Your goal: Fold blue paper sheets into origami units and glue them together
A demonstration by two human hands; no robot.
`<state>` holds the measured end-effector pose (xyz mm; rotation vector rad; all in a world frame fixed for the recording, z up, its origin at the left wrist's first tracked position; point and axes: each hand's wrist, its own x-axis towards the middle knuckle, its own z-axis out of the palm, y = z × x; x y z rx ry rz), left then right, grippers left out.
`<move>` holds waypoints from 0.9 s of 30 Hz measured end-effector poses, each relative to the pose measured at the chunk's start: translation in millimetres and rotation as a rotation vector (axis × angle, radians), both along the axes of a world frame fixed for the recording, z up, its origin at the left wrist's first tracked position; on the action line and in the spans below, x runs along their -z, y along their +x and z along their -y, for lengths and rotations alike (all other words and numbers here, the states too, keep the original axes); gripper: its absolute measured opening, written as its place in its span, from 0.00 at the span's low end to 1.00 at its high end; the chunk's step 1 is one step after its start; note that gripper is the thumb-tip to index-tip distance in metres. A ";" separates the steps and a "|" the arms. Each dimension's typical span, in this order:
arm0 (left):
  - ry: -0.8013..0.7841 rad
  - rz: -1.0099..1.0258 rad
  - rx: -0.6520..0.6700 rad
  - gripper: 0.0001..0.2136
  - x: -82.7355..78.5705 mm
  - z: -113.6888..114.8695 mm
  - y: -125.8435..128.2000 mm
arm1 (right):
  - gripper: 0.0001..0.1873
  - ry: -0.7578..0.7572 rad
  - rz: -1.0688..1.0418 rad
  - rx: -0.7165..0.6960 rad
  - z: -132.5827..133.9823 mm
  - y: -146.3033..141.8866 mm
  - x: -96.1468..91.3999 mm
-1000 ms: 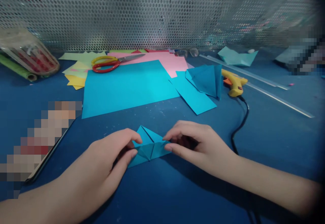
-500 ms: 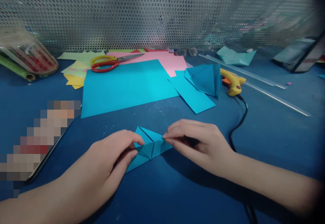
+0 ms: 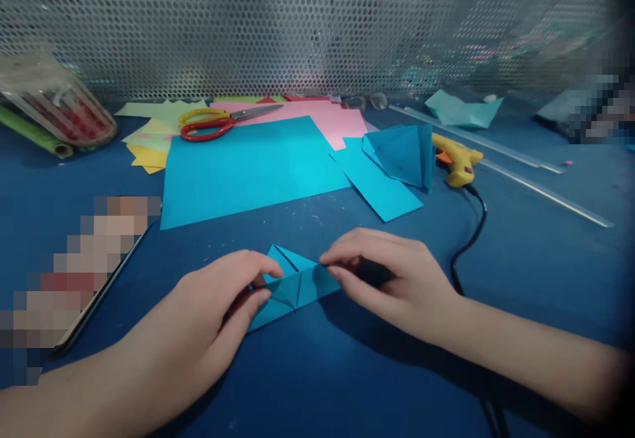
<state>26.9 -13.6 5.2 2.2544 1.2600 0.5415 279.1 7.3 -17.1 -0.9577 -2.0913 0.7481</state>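
Note:
A small folded blue paper piece (image 3: 292,287) lies on the dark blue table (image 3: 347,372), near me. My left hand (image 3: 218,306) pinches its left end between thumb and fingers. My right hand (image 3: 387,276) pinches its right end, fingers pressed together on the upper flap. Both hands rest low on the table, one at each side of the piece.
Behind lie a large blue sheet (image 3: 248,167), a blue square (image 3: 377,186) and a folded blue form (image 3: 404,155). Red-and-yellow scissors (image 3: 218,122) rest on pink and yellow paper. A yellow glue gun (image 3: 456,160) with a black cord (image 3: 469,246) sits right. A perforated metal screen (image 3: 297,21) closes the back.
My right hand has slid slightly right and up along the paper's right end, and the flap there now lies flatter. My left hand has kept its grip.

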 end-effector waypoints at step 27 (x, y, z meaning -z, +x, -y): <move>0.031 0.168 0.129 0.13 2.6 19.4 6.3 | 0.09 0.336 0.065 0.003 5.0 -7.8 6.6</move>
